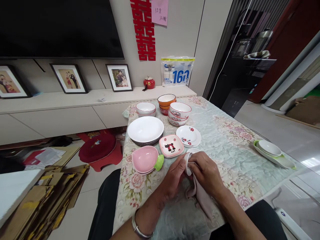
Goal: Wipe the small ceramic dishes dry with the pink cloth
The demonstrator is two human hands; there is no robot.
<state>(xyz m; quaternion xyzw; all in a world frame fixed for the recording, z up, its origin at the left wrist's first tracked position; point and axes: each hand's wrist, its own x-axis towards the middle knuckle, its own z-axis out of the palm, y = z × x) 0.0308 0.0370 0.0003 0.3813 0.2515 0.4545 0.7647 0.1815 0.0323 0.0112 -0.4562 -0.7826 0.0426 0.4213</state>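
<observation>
My left hand [173, 178] grips a small white dish [188, 164] tilted on its edge, above the near side of the table. A greyish-pink cloth [203, 198] hangs from my right hand [207, 171], whose bent fingers press at the dish's inner side. Just behind them, partly covered by my hands, another small white dish [193, 150] lies on the tablecloth. Close by are a square pink cat plate [172, 150], a stack of flower-patterned plates [187, 133] and pink dishes with a green leaf handle [145, 158].
Large white plates [145, 128], white bowls [145, 108], red-rimmed bowls [180, 109] and orange bowls [166, 98] stand farther back on the flowered tablecloth [225, 150]. At the right edge sits a green-edged tray [282, 160] with small white dishes. A red stool [97, 148] and flattened cardboard [47, 200] are left.
</observation>
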